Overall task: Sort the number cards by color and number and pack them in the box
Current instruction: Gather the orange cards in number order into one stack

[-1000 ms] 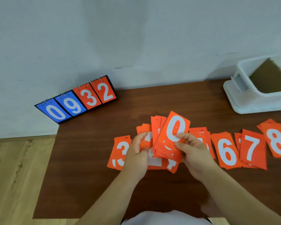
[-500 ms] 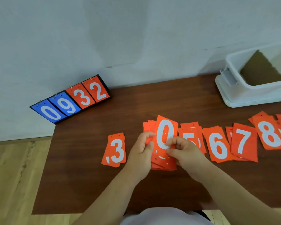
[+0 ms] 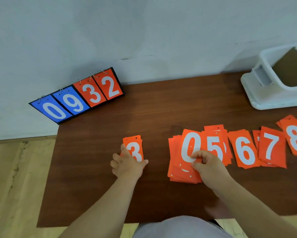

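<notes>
Orange number cards all over the near half of the table, each with a bold white digit and a small punched hole near its top edge. Centre stage, a loose fanned stack with the 0 card (image 3: pixel 189 145) on top; the right hand (image 3: pixel 208 166) has its fingers curled in, thumb and fingertips pinching that card's lower end. Out at 9 o'clock from the stack, well apart, a small 3 pile (image 3: pixel 135 146), and the left hand (image 3: pixel 127 166) lies spread across its lower half, index finger straight along the left edge, thumb out past the right edge, grasping nothing. Off toward 3 o'clock the row runs on: the 5 pile (image 3: pixel 214 145) tucked just beside and partly under the 0 card, then the 6 pile (image 3: pixel 244 152), the 7 pile (image 3: pixel 271 148) overlapping it, and the 8 pile (image 3: pixel 295 138) cut by the frame edge. All on a dark brown wooden table (image 3: pixel 153 114). At 2 o'clock, a white plastic box (image 3: pixel 264 97), open top. At 10 o'clock, a flip scoreboard (image 3: pixel 75 100) against the wall, reading blue 0, 9 and orange 3, 2.
</notes>
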### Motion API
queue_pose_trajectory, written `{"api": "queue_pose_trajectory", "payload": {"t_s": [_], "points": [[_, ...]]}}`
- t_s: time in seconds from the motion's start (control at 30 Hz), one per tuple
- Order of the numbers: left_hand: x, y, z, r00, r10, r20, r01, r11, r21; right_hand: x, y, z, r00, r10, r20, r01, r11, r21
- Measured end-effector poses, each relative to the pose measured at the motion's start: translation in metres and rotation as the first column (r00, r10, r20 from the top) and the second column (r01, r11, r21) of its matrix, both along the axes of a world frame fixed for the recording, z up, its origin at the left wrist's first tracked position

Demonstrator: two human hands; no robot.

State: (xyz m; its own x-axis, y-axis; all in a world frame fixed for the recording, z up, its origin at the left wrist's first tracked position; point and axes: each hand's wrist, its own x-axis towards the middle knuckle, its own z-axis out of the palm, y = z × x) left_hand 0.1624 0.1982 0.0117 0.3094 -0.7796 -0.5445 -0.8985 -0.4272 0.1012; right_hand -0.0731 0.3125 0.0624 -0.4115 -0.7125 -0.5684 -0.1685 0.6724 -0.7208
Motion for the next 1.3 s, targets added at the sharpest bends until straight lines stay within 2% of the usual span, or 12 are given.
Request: {"api": "queue_pose_trajectory", "payload": {"t_s": [0.27,0.47,0.53,0.67,0.77,0.87,0.9,0.93,1.0,1.07,1.23,1.3], "points": [[0.013,-0.001,-0.012,0.985,-0.013,-0.174,0.002,0.998,-0.06,0.018,-0.008,0.002,0.998,-0.052,-0.03,0.053,0.999,0.007],[0.023,0.002,-0.018,0.937,-0.212,-0.278,0.172,0.972,-0.162,0.032,-0.009,0.003,0.998,-0.052,-0.035,0.052,0.999,0.009],[0.023,0.002,-0.016,0.906,-0.185,-0.38,0.13,0.977,-0.168,0.033,-0.01,0.003,0.999,-0.043,-0.033,0.043,0.999,-0.003],[0.015,0.003,0.003,0.783,-0.105,-0.613,0.019,0.989,-0.146,0.025,-0.017,0.009,0.999,-0.046,-0.011,0.046,0.998,-0.037],[0.004,0.008,0.02,0.685,-0.076,-0.725,-0.052,0.987,-0.152,0.02,-0.021,0.014,0.981,-0.157,0.115,0.168,0.981,-0.093],[-0.013,0.016,0.035,0.62,-0.077,-0.781,-0.056,0.988,-0.142,0.015,-0.021,0.021,0.862,-0.271,0.428,0.317,0.948,-0.04],[-0.02,0.02,0.039,0.601,-0.079,-0.795,-0.051,0.989,-0.137,0.011,-0.019,0.022,0.836,-0.27,0.478,0.322,0.946,-0.027],[-0.028,0.026,0.043,0.583,-0.083,-0.808,-0.044,0.99,-0.133,0.007,-0.016,0.023,0.848,-0.244,0.471,0.295,0.955,-0.038],[-0.046,0.038,0.05,0.55,-0.109,-0.828,-0.026,0.989,-0.148,-0.004,-0.008,0.024,0.946,-0.147,0.29,0.178,0.981,-0.082],[-0.066,0.05,0.057,0.522,-0.158,-0.838,-0.001,0.983,-0.186,-0.019,0.0,0.022,0.986,-0.076,0.15,0.091,0.991,-0.095],[-0.133,0.083,0.071,0.432,-0.136,-0.891,-0.008,0.988,-0.155,-0.068,0.021,0.017,0.975,0.008,0.22,0.016,0.994,-0.106],[-0.161,0.094,0.076,0.428,-0.163,-0.889,0.02,0.985,-0.171,-0.089,0.028,0.019,0.966,0.01,0.257,0.02,0.993,-0.114]]}}
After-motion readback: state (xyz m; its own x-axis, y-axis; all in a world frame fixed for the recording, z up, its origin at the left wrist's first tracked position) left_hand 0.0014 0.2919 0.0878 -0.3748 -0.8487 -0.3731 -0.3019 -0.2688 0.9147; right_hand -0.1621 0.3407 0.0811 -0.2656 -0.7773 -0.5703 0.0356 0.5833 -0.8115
